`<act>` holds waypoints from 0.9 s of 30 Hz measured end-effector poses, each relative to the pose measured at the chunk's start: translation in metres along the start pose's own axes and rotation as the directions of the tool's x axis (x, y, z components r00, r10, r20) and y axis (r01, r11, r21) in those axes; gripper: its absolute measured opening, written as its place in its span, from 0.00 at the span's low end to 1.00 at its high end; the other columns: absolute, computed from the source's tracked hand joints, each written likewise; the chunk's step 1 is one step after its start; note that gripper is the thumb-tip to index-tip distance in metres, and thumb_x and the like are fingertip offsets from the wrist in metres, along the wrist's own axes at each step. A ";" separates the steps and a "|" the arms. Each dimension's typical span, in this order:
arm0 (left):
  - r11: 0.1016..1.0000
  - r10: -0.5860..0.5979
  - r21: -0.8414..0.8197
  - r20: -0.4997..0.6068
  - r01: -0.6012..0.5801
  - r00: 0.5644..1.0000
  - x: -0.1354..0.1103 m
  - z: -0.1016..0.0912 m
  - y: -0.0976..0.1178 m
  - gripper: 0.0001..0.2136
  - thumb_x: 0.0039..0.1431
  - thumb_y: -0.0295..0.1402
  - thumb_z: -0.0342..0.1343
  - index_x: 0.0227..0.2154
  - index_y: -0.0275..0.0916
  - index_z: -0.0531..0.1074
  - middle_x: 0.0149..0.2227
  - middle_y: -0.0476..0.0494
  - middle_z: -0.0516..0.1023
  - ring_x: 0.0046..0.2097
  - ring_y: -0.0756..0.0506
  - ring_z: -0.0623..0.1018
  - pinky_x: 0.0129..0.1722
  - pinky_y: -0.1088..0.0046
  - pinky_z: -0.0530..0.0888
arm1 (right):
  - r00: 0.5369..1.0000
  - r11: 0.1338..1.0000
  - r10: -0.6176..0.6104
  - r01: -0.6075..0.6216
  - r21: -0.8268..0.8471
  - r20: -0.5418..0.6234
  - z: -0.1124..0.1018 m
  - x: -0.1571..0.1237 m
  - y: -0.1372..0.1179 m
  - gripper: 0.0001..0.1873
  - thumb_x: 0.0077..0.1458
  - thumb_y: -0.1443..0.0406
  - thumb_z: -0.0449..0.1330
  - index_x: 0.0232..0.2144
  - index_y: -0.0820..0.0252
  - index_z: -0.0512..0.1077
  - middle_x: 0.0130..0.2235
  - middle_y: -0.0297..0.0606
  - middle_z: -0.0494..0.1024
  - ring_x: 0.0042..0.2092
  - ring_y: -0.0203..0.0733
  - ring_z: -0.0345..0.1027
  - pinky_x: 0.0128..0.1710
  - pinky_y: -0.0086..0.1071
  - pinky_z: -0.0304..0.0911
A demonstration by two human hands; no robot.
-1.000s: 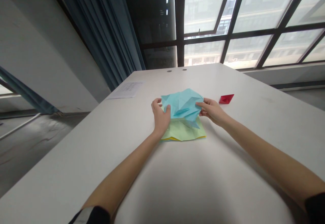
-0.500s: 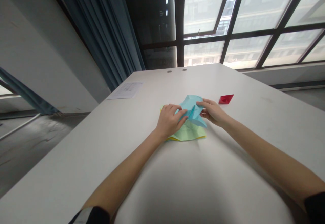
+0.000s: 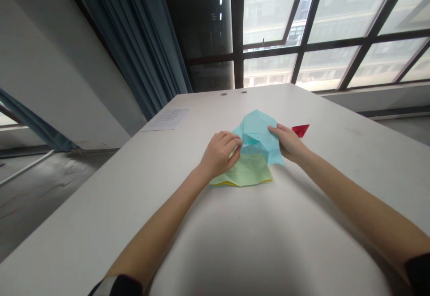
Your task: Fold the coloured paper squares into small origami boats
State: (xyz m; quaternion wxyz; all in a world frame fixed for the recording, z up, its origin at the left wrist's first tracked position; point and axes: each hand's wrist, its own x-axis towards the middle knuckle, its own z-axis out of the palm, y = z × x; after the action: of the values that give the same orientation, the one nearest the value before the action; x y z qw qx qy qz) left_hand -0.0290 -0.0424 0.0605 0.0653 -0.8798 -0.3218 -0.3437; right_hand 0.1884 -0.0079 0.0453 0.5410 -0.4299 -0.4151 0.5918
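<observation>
A creased light blue sheet of paper (image 3: 258, 128) is held up between my two hands, partly spread out. My left hand (image 3: 221, 152) pinches its left edge with curled fingers. On the opposite side, my right hand (image 3: 289, 143) grips the paper's right edge, thumb on the near face. Below the blue sheet lies a stack of creased paper, light green (image 3: 247, 173) on top, with a yellow layer showing at its near edge. The stack's far part is hidden behind the blue sheet and my left hand.
Just beyond my right hand lies a small folded red paper piece (image 3: 300, 130). A printed white sheet (image 3: 167, 119) rests near the left edge of the white table (image 3: 208, 233). Two round holes are at the far end, with windows and a blue curtain (image 3: 144, 40) behind.
The blue paper has opened from a more folded shape into a wider sheet and risen slightly. My hands have moved apart, the left one leftward and the right one rightward.
</observation>
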 end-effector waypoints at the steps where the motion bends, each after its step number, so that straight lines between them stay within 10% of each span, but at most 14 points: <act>1: 0.999 0.033 -0.007 0.024 -0.033 0.999 0.002 -0.008 0.001 0.06 0.53 0.26 0.48 0.30 0.39 0.69 0.39 0.42 0.75 0.44 0.44 0.69 0.44 0.67 0.63 | 1.000 1.000 0.008 -0.008 0.019 -0.012 -0.002 0.002 0.001 0.02 0.51 0.66 0.56 0.31 0.57 0.67 0.28 0.33 0.75 0.27 0.35 0.68 0.29 0.30 0.67; 12: 0.994 -0.091 0.097 0.513 0.048 0.854 0.005 -0.053 0.012 0.05 0.40 0.23 0.51 0.17 0.39 0.66 0.26 0.46 0.73 0.40 0.42 0.71 0.44 0.65 0.62 | 0.990 0.983 0.133 -0.138 -0.121 -0.048 -0.019 0.020 0.048 0.11 0.47 0.67 0.61 0.33 0.58 0.63 0.24 0.32 0.73 0.24 0.35 0.68 0.25 0.29 0.66; 18: 0.954 -0.299 0.251 0.758 0.165 0.579 0.001 -0.037 0.008 0.05 0.40 0.25 0.52 0.19 0.40 0.71 0.22 0.47 0.73 0.27 0.47 0.71 0.44 0.64 0.64 | 0.997 0.926 0.052 -0.028 -0.377 0.052 -0.029 0.024 0.066 0.26 0.42 0.67 0.60 0.44 0.54 0.55 0.18 0.20 0.64 0.19 0.32 0.61 0.21 0.25 0.61; 22: 0.947 -0.292 0.212 0.880 0.240 0.374 0.003 -0.035 0.007 0.16 0.43 0.33 0.53 0.37 0.40 0.73 0.36 0.41 0.76 0.34 0.43 0.73 0.34 0.70 0.67 | 0.988 0.779 -0.067 0.139 -0.611 0.139 -0.034 0.030 0.069 0.14 0.46 0.65 0.55 0.39 0.56 0.63 0.20 0.23 0.65 0.19 0.30 0.60 0.21 0.25 0.60; 27: 0.917 -0.328 0.212 0.882 0.337 0.338 0.004 -0.025 0.004 0.25 0.52 0.50 0.44 0.47 0.41 0.67 0.42 0.38 0.75 0.39 0.41 0.74 0.35 0.69 0.68 | 0.980 0.570 -0.057 0.188 -0.800 0.190 -0.034 0.031 0.067 0.13 0.51 0.63 0.52 0.37 0.59 0.72 0.26 0.33 0.73 0.23 0.33 0.65 0.29 0.29 0.62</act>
State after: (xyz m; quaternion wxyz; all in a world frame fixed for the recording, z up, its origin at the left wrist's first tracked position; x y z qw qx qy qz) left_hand -0.0387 -0.0521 0.0825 -0.1932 -0.8395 -0.4758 0.1775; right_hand 0.2003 0.0195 -0.0305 0.2921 -0.5567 -0.7064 0.3252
